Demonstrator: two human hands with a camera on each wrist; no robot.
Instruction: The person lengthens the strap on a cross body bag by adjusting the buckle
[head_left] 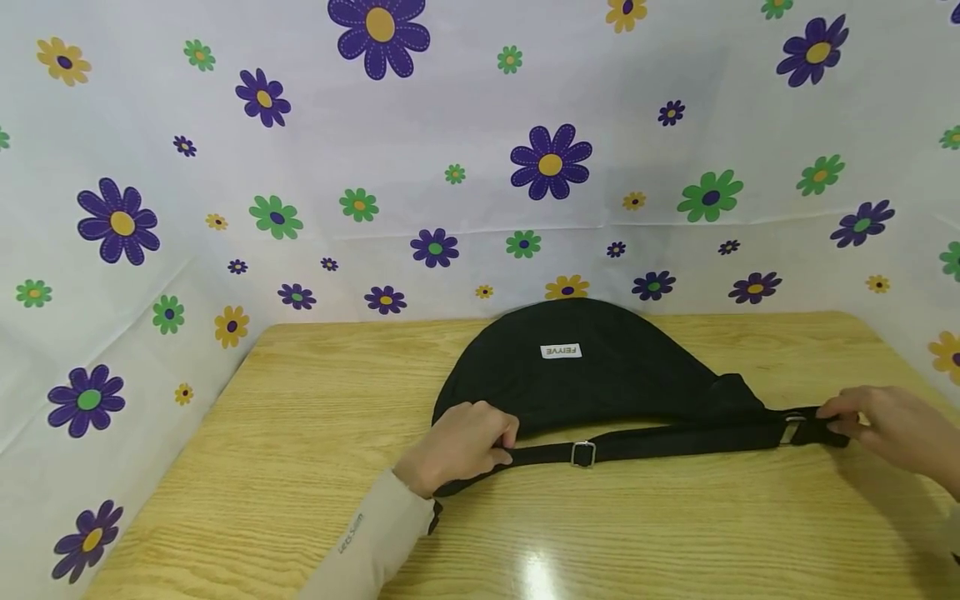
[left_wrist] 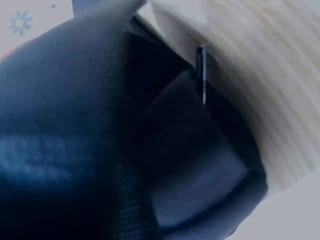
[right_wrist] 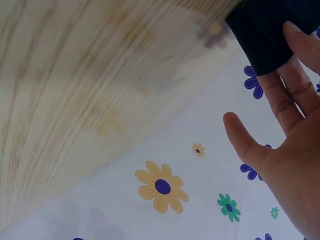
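Observation:
A black half-round cloth bag (head_left: 600, 375) lies on the table, its white label (head_left: 561, 351) upside down in the head view. Its black strap (head_left: 682, 442) stretches along the near side, with a metal slider buckle (head_left: 582, 454) partway along and a metal ring (head_left: 791, 429) near the right end. My left hand (head_left: 465, 446) grips the strap left of the slider, fingers curled. My right hand (head_left: 892, 429) pinches the strap's right end beyond the ring; the right wrist view shows black strap fabric (right_wrist: 265, 40) between thumb and fingers. Dark cloth (left_wrist: 190, 155) fills much of the blurred left wrist view.
The light wood table (head_left: 600, 533) reaches back to a white flower-print cloth (head_left: 465, 108), which hangs behind it and along both sides. The bag's curved edge comes close to the table's back edge.

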